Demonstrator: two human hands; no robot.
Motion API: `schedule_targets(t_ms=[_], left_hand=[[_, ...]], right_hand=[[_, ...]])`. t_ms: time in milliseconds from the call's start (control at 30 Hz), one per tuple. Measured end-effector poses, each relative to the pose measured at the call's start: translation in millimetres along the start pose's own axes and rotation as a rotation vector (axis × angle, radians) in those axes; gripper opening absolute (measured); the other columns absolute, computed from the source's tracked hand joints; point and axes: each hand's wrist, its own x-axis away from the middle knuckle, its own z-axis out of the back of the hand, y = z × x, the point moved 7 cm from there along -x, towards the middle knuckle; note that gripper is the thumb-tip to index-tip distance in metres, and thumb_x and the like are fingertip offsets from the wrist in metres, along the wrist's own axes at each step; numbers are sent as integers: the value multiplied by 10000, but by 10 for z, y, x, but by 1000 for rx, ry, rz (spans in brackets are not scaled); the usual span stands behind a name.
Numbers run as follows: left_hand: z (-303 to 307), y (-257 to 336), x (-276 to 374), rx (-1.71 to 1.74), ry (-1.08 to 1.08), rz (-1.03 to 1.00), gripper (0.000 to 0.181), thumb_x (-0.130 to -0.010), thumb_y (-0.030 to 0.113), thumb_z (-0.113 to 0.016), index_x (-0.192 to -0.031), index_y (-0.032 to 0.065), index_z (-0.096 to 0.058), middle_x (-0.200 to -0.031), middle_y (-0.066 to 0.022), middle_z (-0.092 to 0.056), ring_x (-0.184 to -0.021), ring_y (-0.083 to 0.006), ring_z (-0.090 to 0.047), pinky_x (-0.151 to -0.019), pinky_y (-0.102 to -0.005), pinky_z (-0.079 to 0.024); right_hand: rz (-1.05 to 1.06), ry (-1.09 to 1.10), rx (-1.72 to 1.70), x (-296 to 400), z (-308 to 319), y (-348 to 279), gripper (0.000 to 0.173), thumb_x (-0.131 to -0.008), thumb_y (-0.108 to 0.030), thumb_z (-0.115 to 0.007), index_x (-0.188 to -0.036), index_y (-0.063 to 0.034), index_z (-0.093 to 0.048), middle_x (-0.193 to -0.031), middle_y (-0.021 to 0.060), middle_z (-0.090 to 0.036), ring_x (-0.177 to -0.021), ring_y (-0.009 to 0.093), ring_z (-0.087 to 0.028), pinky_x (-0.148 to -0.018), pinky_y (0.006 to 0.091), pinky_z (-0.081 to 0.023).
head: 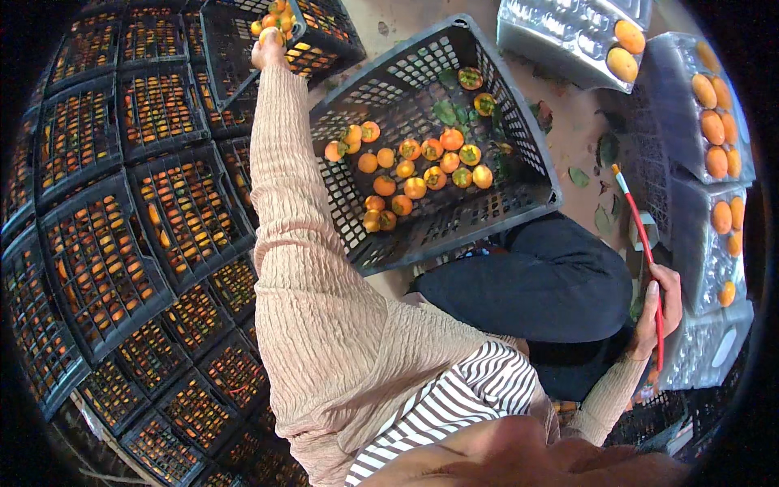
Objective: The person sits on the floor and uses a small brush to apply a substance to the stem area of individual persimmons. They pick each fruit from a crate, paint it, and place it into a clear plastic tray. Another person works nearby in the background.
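Observation:
My left hand [268, 53] reaches far forward at the upper left, its fingers around an orange persimmon [272, 36] beside a heap of persimmons [281, 13] in a black plastic crate [333, 38]. At the right, my right hand [664, 301] grips a thin brush with a red handle [644, 234], its bristles pointing forward, away from me. Between the hands, before my bent leg, a large black plastic crate [517, 213] stands tilted in view. Loose persimmons [432, 149] and green leaves [447, 112] lie on its bottom.
Stacked black crates full of orange fruit [100, 262] fill the left side. Stacks of clear plastic trays [548, 45] stand at the upper right, and more trays [700, 243] along the right edge, some holding orange fruit. Fallen leaves [607, 149] lie on the floor beside the large crate.

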Motion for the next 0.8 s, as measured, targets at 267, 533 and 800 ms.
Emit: schedule_targets(t_ms=[267,533,800], left_hand=[[219,131,652,0,-110,-265,286,-907,177,-585,-1100,-26,-528,-943,-87,-603,-721,-144,-577,-589,-265,-493],[964,-1262,2931,-745,-347,-209,111,-834,134,-622,-872,32,-607,-787,-105,-641,-734,-243,-634,-684,-348,-501],[1611,-2949,2888,-1304,-660,399,765,-751,462,-694,-1321,61,-377,-1378,-179,-388,-1154,-332,-517,-908,-388,-488]], right_hand=[[3,18,17,-34,79,-130,193,-861,-64,-516,-985,46,-616,-967,160,-608,-872,237,-575,-783,322,-457],[12,34,-1,7,126,-273,198,-863,-75,-505,-968,48,-619,-946,168,-616,-849,239,-585,-762,320,-464],[-62,-76,-103,39,3,-316,276,-887,-132,-496,-1056,51,-614,-971,159,-624,-866,221,-594,-771,317,-471]])
